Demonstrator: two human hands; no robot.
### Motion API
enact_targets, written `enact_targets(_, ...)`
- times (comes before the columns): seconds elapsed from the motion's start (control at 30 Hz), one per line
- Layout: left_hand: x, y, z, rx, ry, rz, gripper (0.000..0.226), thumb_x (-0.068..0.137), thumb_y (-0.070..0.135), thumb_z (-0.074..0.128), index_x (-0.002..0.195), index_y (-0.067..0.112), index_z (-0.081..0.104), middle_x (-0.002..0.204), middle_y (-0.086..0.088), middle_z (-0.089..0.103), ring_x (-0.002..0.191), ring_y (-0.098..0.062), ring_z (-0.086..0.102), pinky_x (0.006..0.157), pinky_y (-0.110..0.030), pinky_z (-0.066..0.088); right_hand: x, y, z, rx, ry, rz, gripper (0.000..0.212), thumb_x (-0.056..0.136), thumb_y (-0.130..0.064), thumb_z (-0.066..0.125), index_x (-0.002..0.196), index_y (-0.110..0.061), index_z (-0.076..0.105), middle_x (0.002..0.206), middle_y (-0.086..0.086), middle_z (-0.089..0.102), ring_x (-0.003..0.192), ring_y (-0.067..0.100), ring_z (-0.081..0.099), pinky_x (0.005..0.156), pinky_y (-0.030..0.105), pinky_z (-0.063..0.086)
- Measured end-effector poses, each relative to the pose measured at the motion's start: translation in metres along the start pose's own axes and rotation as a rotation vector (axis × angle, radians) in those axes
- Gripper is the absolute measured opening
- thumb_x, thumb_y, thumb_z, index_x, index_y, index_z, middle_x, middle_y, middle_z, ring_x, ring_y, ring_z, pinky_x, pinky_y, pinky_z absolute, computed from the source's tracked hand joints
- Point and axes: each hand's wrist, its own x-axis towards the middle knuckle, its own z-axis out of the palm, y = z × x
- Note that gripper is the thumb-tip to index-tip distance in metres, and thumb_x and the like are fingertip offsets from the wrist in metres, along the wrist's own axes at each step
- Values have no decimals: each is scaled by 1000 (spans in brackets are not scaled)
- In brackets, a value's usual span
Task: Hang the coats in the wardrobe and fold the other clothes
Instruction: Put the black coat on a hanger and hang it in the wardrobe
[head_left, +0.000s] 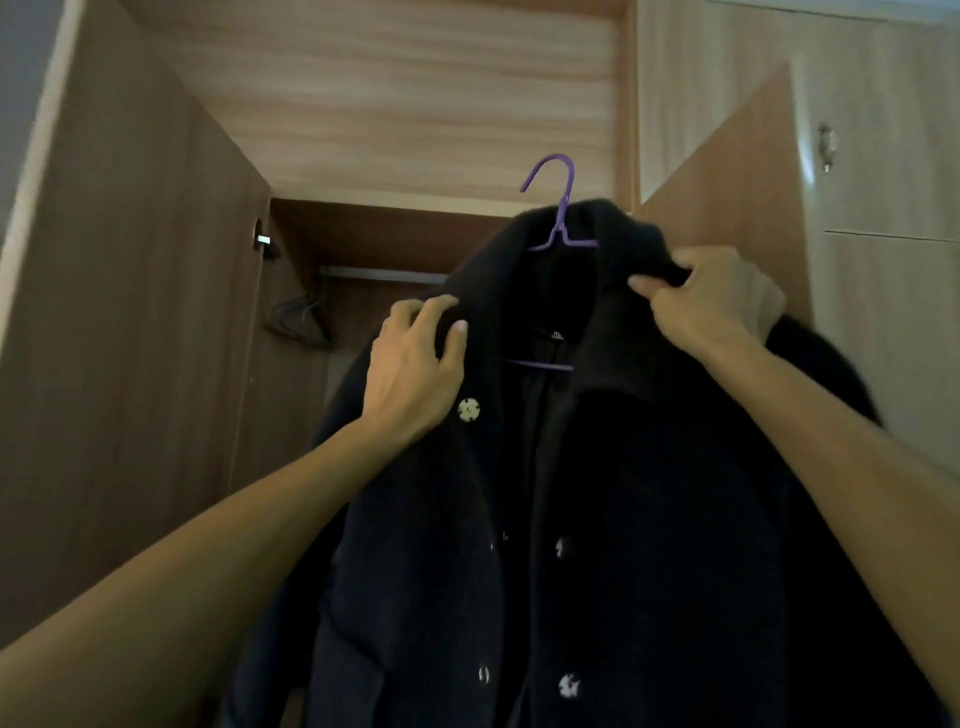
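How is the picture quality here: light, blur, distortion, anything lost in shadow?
Head view: dim, warm light; the coat is a near-black mass, only its buttons and the purple hanger stand out; the wardrobe inside is shadowed, its rail faint; door edges lean from the wide lens; left hand and right hand look sharp.

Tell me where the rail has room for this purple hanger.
The rail is bare between the dark hangers at its left end and the black coat, which hides the rest. Crowding shows only at those hangers.
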Motion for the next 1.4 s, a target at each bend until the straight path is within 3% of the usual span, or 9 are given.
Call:
enact_targets(0.17,44,-65,56,-3,-2,73,41,97,40,42,134,23,44,133,-5,46,121,-26,45,98,-45,41,50,-10,85,0,71,2,48,76,-61,63,109,-27,68,107,5,69,101,30,63,78,32,45)
enact_targets(0.3,83,-123,100,-165,-30,26,36,98,41,39,131,29,44,127,-2,46,111,-20,48,88,-32,39,88,-17,145,80,80,30,34,84,-47,66,95,-15,69,94,4,65,96,25,61,64,24,29)
enact_targets(0.47,161,-194,137,-334,-13,-68,34,99,41,38,127,26,48,122,-2,49,107,-20,50,88,-32,40,155,-19,226,38,146,69,36,81,-49,67,86,-14,65,93,7,64,92,24,61,62,21,40)
enact_targets(0.7,215,-270,217,-313,-25,-37,33,98,41,39,122,21,52,115,0,56,104,-19,54,89,-37,46,204,-7,338,44,158,66,45,83,-42,68,111,-7,66,109,15,64,105,35,58,90,37,46)
enact_targets(0.8,223,-284,259,-310,-22,-52,34,99,40,38,123,20,52,116,-2,55,103,-18,53,86,-33,43,210,10,387,-67,167,69,46,78,-54,68,111,-22,69,107,9,69,99,34,63,84,39,51)
enact_targets(0.97,229,-284,325,-339,-27,-33,33,99,41,39,123,21,48,116,-1,53,99,-21,55,87,-39,47,219,41,454,-75,118,84,51,79,-52,69,120,-24,64,119,4,66,110,29,60,88,32,48)
enact_targets(1.13,246,-289,372,-345,-81,-36,33,98,42,40,124,23,48,118,0,53,101,-19,54,88,-39,48,239,58,499,-217,75,63,49,82,-54,65,124,-28,61,111,2,68,98,26,64,66,24,42)
enact_targets(1.27,259,-303,391,-411,-89,-11,31,99,37,41,123,20,50,117,0,54,95,-14,55,74,-21,49,254,72,512,-335,75,71,50,85,-52,62,127,-27,59,102,3,69,91,25,65,54,22,35)
enact_targets(1.4,274,-323,404,-430,-118,18,27,98,36,43,119,22,51,112,1,56,101,-16,54,86,-31,44,268,73,525,-425,80,71,45,85,-53,62,123,-28,62,96,2,69,89,23,65,61,22,43)
